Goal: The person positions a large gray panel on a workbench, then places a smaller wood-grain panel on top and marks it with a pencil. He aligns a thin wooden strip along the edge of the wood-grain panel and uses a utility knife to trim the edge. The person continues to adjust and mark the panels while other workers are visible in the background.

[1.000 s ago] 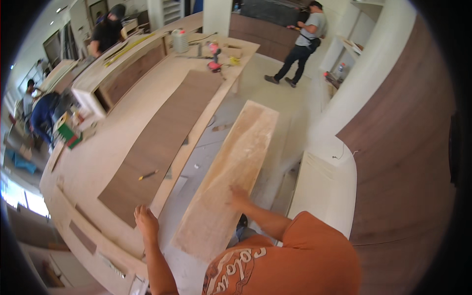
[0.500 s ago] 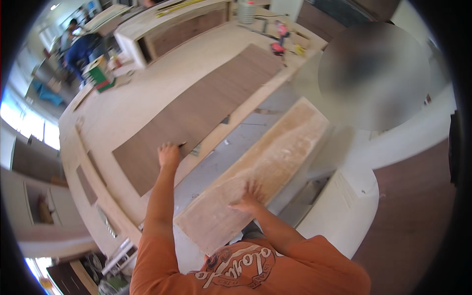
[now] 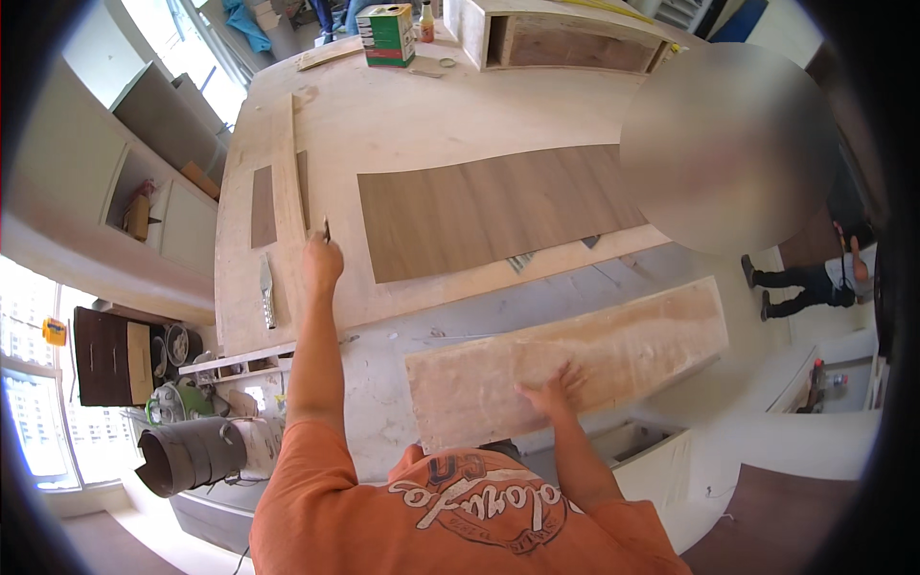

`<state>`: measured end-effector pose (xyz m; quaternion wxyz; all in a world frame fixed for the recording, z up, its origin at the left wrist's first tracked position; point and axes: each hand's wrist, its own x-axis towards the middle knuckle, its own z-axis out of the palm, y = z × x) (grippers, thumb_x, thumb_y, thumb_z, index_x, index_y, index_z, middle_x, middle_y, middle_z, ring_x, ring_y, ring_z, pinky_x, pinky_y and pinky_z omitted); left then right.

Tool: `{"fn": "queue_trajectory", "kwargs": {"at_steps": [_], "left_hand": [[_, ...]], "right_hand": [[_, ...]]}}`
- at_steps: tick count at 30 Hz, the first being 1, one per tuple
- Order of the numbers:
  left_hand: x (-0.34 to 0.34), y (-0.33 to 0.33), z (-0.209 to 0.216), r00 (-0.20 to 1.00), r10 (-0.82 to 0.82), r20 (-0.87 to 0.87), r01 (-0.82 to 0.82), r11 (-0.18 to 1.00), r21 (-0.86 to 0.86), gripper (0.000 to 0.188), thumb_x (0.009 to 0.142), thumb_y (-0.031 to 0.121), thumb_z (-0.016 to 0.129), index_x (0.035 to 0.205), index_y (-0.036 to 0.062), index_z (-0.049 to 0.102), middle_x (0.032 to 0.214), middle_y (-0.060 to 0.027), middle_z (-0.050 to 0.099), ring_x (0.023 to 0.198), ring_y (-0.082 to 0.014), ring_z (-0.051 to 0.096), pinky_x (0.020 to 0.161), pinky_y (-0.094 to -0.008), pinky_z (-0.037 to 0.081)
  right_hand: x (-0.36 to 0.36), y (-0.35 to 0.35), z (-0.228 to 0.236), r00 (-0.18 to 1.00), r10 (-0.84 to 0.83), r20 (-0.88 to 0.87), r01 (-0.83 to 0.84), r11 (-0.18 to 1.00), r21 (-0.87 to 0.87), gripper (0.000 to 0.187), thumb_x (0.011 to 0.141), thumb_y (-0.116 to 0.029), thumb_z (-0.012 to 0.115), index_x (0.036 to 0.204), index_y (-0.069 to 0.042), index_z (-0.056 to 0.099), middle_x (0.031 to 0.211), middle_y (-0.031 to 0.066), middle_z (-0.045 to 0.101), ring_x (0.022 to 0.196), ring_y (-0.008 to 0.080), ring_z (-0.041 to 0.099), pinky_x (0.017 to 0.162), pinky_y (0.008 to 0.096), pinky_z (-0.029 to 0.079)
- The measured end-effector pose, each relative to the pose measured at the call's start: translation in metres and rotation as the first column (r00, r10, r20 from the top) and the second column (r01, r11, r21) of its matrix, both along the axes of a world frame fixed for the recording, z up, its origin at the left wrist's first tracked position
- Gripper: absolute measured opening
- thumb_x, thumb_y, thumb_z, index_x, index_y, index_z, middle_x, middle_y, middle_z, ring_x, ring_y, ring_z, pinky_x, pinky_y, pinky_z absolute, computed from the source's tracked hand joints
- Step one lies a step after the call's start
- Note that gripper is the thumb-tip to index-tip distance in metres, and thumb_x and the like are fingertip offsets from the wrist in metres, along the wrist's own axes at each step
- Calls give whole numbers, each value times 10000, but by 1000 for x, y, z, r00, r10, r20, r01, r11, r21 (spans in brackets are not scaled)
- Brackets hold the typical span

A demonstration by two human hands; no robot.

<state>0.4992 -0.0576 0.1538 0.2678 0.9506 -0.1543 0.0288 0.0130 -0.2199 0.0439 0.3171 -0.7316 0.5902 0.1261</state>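
My left hand reaches out over the plywood worktable, its fingers closed around a small dark slim tool whose kind I cannot make out. That hand is between a long pale wood strip and the left end of a brown wood veneer sheet lying flat. My right hand rests with fingers spread on a long pale plywood panel, which lies close in front of me, off the table's near edge. Light dusty smears mark the panel's top.
At the far side stand a green, white and red tin, a small bottle and a wooden box frame. A flat metal tool and a brown veneer offcut lie left. A person is at right.
The view has swung to the left. My left hand, with the slim tool, has left the veneer sheet's near edge and moved beyond its left end. My right hand stays on the panel.
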Motion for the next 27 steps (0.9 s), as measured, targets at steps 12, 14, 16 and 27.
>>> {"fn": "queue_trajectory", "kwargs": {"at_steps": [12,14,16,27], "left_hand": [[-44,-17,-41,724,-230,-650,-169,855,-491,555,915,380,594,1248,-58,523,1208,-213,575,1028,-351,611,833,-436,493],[-72,-25,-36,498,-376,-782,-328,753,-571,560,919,375,595,1278,-44,497,1254,-181,548,1028,-339,607,822,-447,490],[-89,-29,-35,459,-448,-767,-446,631,-635,571,920,363,607,1318,-15,450,1274,-134,517,1007,-310,601,805,-435,486],[-204,30,-66,797,-117,-592,-323,747,-582,292,907,182,597,1142,9,617,900,-69,662,777,-152,618,637,-280,496]], "right_hand": [[6,-2,31,996,-59,-70,62,997,39,1442,569,-670,770,1495,-50,-146,1535,273,-195,1400,479,-204,1078,684,20],[7,-4,33,997,-10,-74,15,997,71,1434,575,-666,767,1497,-58,-149,1539,263,-193,1403,472,-205,1078,684,21],[5,-4,31,997,-38,-65,42,997,68,1423,583,-641,777,1498,-53,-141,1544,252,-192,1405,466,-203,1072,692,10],[9,-7,28,992,5,-122,6,996,88,1345,641,-609,764,1507,-100,-130,1556,222,-184,1421,442,-175,1100,663,34]]}}
